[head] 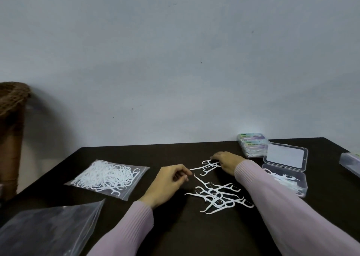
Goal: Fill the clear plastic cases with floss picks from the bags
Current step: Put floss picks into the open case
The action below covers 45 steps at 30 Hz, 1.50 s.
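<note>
White floss picks lie loose in a pile (218, 196) on the dark table (126, 154). My left hand (169, 181) pinches the thin end of one floss pick (196, 168). My right hand (227, 161) holds a small bunch of picks (209, 165) against the table, fingers curled over them. An open clear plastic case (286, 175) sits to the right, lid up, with several picks inside. A zip bag full of picks (106, 176) lies at the left.
An empty clear bag (48, 230) lies at the near left. Closed cases with coloured labels are stacked (252, 143) at the back right. Another case (350, 163) sits at the right edge. A brown woven basket (11, 119) stands far left.
</note>
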{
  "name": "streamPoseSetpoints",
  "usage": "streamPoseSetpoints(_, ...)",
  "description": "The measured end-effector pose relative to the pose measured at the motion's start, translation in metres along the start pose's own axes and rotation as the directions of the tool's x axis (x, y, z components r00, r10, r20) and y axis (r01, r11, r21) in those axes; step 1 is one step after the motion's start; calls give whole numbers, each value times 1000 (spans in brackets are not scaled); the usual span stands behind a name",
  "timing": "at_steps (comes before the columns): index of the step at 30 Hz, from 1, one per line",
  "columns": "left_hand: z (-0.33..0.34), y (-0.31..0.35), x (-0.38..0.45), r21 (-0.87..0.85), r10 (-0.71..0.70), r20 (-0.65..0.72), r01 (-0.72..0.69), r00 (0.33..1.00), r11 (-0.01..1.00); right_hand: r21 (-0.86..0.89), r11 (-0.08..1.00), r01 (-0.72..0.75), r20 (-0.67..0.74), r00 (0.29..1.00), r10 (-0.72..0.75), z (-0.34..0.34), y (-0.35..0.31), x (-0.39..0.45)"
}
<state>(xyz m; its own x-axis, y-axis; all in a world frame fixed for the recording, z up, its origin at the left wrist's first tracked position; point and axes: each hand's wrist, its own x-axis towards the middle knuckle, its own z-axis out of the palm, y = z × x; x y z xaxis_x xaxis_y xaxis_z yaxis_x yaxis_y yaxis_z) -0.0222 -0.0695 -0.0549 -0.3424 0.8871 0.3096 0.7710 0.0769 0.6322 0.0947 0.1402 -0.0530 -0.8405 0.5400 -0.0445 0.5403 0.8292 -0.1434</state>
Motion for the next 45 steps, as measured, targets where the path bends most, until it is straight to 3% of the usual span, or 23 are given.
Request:
streamPoseSetpoints(3, 1, -1, 1, 15, 12, 8, -12, 1000, 1000, -108, 994, 11, -39, 999, -15, 1, -6, -15)
streamPoseSetpoints(11, 6, 9, -4, 29, 47, 12, -47, 999, 998, -103, 982, 157, -75, 983, -165, -2, -12, -81)
streamPoseSetpoints(14, 11, 21, -7, 55, -1, 186, -9, 983, 998, -91, 981, 170, -26, 985, -173, -6, -11, -105)
streamPoseSetpoints(18, 20, 31, -11, 235, -48, 391, -49, 919, 971, -108, 970, 219, 28, 976, -217, -7, -11, -126)
streamPoseSetpoints(24, 21, 41, -9, 207, 16, 367, -99, 930, 973, -58, 971, 233, -2, 972, -234, -10, -12, -135)
streamPoseSetpoints(33, 25, 53, -6, 230, 115, 350, -205, 930, 951, 58, 988, 144, 29, 989, -146, -14, -18, -127)
streamPoseSetpoints(41, 29, 55, -7, 389, 237, 327, -359, 915, 848, -232, 955, 186, -72, 976, -208, -9, -29, -135)
streamPoseSetpoints(45, 33, 55, -8, 416, 275, 309, -389, 911, 822, -260, 949, 176, -142, 966, -218, -6, -28, -137)
